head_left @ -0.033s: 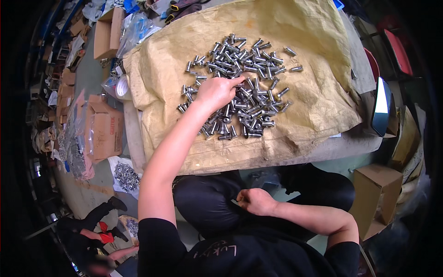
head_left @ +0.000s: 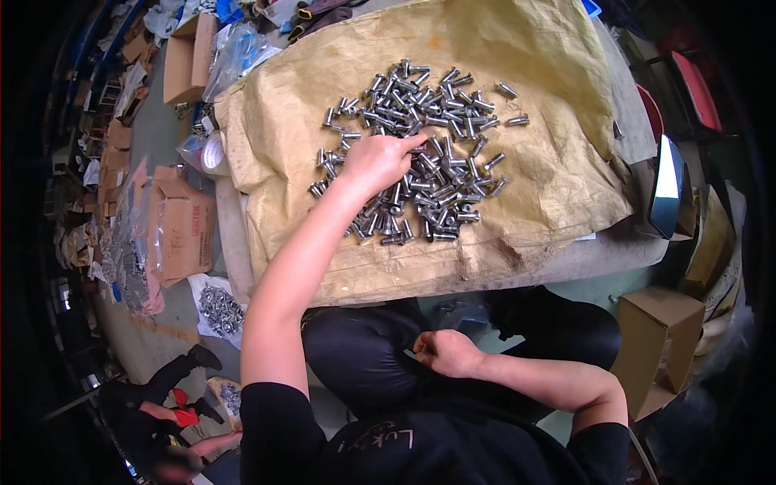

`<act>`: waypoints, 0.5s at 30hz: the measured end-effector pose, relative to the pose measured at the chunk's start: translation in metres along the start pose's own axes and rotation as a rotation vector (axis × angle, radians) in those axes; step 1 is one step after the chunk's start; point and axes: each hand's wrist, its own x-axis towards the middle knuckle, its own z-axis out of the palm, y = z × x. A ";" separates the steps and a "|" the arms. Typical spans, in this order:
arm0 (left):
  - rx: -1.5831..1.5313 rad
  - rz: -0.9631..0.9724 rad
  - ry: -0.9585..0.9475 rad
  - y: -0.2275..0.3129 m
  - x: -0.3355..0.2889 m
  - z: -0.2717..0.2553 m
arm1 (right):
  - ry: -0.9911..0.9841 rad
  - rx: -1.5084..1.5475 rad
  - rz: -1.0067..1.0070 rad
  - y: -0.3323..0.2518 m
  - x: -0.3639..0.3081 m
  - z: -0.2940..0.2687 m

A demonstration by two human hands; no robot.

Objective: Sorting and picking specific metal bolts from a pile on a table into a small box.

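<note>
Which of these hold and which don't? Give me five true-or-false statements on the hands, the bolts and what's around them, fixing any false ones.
1. The left hand reaches in over the bolts. True.
2. The right hand is over the bolts too. False: it is over the lap, apart from them.
3. The bolts lie on a tan sheet. True.
4. The bolts form one straight row. False: they lie scattered in a loose, uneven heap.
5. The cardboard box at the lower right sits on the tan sheet. False: it is off the sheet, to the right of the lap.
</note>
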 end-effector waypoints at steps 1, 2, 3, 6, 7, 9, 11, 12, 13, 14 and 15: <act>0.001 0.038 0.013 0.000 0.000 -0.001 | -0.018 0.000 0.010 -0.001 0.000 0.000; 0.000 0.043 0.014 0.002 0.002 -0.001 | -0.013 0.001 0.012 0.000 -0.001 -0.001; 0.019 -0.035 0.034 0.003 0.003 -0.003 | -0.019 -0.005 0.013 -0.001 -0.001 0.000; 0.054 -0.130 0.108 -0.004 0.009 -0.004 | -0.020 -0.014 0.019 -0.004 0.000 -0.002; 0.056 -0.120 0.138 -0.008 0.012 -0.004 | -0.022 -0.019 0.025 -0.005 -0.001 -0.003; 0.086 -0.159 0.135 -0.008 0.020 -0.010 | -0.015 -0.019 0.023 -0.005 0.000 -0.003; 0.093 -0.207 0.153 -0.012 0.027 -0.012 | -0.008 -0.019 0.018 -0.003 -0.001 -0.004; 0.101 -0.242 0.142 -0.014 0.030 -0.015 | -0.001 -0.015 0.017 -0.003 -0.001 -0.003; 0.107 -0.276 0.164 -0.015 0.032 -0.016 | 0.005 -0.012 0.015 -0.002 -0.001 -0.002; 0.110 -0.272 0.163 -0.015 0.034 -0.016 | 0.009 -0.009 0.013 -0.003 -0.002 -0.002; 0.135 -0.297 0.183 -0.012 0.037 -0.018 | -0.005 0.002 0.001 -0.004 -0.004 -0.003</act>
